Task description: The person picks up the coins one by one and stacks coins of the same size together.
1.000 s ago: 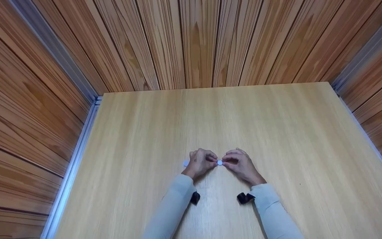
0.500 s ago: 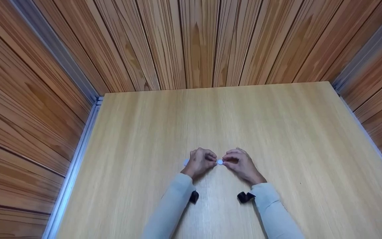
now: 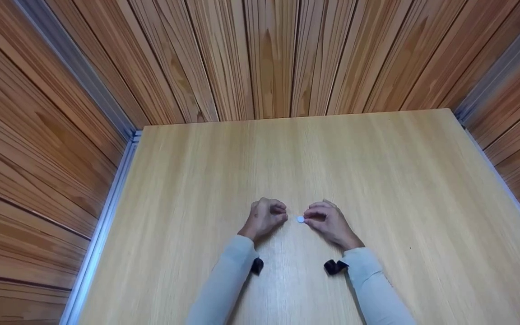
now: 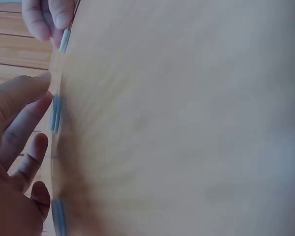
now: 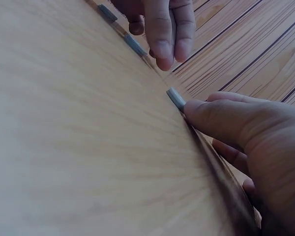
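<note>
A small white disc (image 3: 300, 219) lies flat on the wooden table, at the fingertips of my right hand (image 3: 330, 224). The thumb and a finger pinch its edge, as the right wrist view shows with the same disc (image 5: 175, 99). My left hand (image 3: 263, 217) is a short way to the left, low over the table, its fingers bent loosely and apart from that disc. In the left wrist view, a second disc (image 4: 55, 114) sits close to the left fingertips, seemingly not gripped. A third disc (image 4: 59, 217) lies further along. The head view hides both behind the left hand.
The pale wooden table (image 3: 287, 158) reaches back to a plank wall (image 3: 271, 58). Metal rails (image 3: 102, 225) run along its sides. Black wrist-worn pieces (image 3: 334, 267) hang at both sleeves.
My left hand has drawn away to the left from the disc at the right fingertips and now covers the disc that showed beside it. The right hand has stayed nearly still.
</note>
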`<state>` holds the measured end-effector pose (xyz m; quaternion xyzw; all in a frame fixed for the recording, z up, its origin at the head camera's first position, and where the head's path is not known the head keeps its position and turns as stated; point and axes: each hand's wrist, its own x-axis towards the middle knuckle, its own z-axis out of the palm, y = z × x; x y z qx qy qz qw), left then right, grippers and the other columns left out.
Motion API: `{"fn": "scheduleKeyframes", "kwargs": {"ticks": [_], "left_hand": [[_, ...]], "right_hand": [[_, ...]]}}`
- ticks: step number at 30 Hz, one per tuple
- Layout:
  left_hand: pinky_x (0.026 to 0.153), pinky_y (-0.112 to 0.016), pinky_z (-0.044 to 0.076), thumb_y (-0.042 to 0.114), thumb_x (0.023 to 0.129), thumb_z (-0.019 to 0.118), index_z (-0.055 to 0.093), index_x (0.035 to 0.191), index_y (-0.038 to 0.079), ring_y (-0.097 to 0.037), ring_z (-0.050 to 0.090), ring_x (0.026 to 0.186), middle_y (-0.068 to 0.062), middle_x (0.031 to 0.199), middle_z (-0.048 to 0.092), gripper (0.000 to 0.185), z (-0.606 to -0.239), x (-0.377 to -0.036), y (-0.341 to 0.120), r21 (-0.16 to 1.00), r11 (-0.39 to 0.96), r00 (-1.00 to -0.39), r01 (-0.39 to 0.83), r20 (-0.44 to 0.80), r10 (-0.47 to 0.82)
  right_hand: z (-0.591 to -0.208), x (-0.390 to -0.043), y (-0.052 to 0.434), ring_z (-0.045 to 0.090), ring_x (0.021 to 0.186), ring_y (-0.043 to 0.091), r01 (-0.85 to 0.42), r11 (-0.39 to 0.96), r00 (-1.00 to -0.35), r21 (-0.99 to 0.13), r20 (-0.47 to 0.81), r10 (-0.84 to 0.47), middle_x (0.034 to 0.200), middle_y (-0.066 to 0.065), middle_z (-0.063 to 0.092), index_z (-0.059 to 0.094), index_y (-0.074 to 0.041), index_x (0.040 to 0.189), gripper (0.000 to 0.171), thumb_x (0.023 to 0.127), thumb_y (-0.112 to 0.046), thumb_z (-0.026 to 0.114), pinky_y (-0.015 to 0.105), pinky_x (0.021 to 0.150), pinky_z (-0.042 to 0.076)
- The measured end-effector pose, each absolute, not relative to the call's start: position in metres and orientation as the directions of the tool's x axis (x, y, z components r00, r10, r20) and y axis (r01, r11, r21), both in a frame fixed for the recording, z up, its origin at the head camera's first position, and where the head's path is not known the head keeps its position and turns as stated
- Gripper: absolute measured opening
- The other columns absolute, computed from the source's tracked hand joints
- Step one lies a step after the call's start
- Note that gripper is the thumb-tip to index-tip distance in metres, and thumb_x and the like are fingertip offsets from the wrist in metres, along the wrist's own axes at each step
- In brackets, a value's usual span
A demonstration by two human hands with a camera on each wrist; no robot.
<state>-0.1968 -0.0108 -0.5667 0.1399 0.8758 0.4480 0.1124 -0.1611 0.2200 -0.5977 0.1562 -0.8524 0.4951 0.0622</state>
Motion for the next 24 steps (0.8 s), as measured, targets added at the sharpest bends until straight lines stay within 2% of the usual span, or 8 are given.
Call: {"fn": "scheduleKeyframes", "kwargs": {"ticks": [12,16,19,24], "left_hand": [[0.088,-0.031,0.052,0.013,0.089,0.076,0.074,0.106,0.008,-0.012,0.07,0.093,0.002,0.096,0.074,0.018,-0.562,-0.195,-0.028,0.823,0.544,-0.948,0.161,-0.025,0.318],[0.086,-0.032,0.053,0.012,0.089,0.076,0.073,0.107,0.006,-0.014,0.07,0.092,-0.001,0.097,0.073,0.02,-0.561,-0.196,-0.039,0.826,0.537,-0.953,0.173,0.004,0.302],[0.084,-0.031,0.054,0.01,0.089,0.076,0.072,0.109,0.004,-0.015,0.07,0.093,-0.003,0.098,0.073,0.021,-0.561,-0.195,-0.048,0.83,0.531,-0.955,0.172,0.009,0.296],[0.089,-0.032,0.052,0.013,0.089,0.076,0.07,0.115,0.005,-0.017,0.068,0.1,-0.004,0.106,0.071,0.028,-0.56,-0.195,-0.061,0.825,0.548,-0.957,0.139,-0.029,0.288]], "right_hand": [[-0.595,-0.159,0.222,0.061,0.106,0.03,-0.281,0.461,-0.957,-0.841,0.214,-0.193,0.103,0.002,0.071,0.078,-0.01,0.095,0.016,0.08,-0.005,0.083,0.052,0.115,0.021],[-0.595,-0.16,0.223,0.062,0.106,0.029,-0.285,0.442,-0.956,-0.851,0.217,-0.198,0.099,0.002,0.073,0.078,-0.008,0.095,0.015,0.081,-0.005,0.082,0.05,0.115,0.021],[-0.594,-0.161,0.223,0.064,0.105,0.026,-0.296,0.422,-0.952,-0.857,0.228,-0.206,0.096,0.002,0.074,0.077,-0.006,0.096,0.016,0.081,-0.006,0.082,0.051,0.115,0.022],[-0.594,-0.162,0.224,0.065,0.104,0.021,-0.281,0.411,-0.954,-0.867,0.206,-0.216,0.1,0.003,0.074,0.077,-0.005,0.099,0.018,0.082,-0.008,0.082,0.051,0.115,0.023]]}}
